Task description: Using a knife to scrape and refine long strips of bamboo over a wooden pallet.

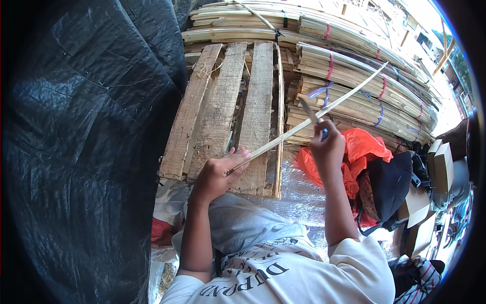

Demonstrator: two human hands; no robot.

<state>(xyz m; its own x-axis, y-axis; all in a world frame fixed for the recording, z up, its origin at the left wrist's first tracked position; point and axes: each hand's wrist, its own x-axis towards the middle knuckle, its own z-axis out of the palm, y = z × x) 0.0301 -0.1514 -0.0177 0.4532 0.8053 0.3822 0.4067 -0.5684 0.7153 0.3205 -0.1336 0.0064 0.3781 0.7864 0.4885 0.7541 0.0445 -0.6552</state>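
Note:
A long, thin pale strip of wood or bamboo point(298, 127) slants up to the right across a rough plank bench point(255, 101). My left hand point(223, 171) is closed around its lower end, above the near part of the planks. In my right hand point(328, 142) is a knife point(309, 110), its blade pointing up and to the left. The blade lies across or against the strip near its middle; whether it cuts into it I cannot tell. The strip's far end reaches out over the stacked bundles.
Tied bundles of wooden strips point(349, 66) are stacked behind and to the right. Dark plastic sheeting point(91, 126) hangs at the left. An orange plastic bag point(367, 144), a dark cap-like item point(390, 180) and cardboard boxes point(444, 167) sit at the right.

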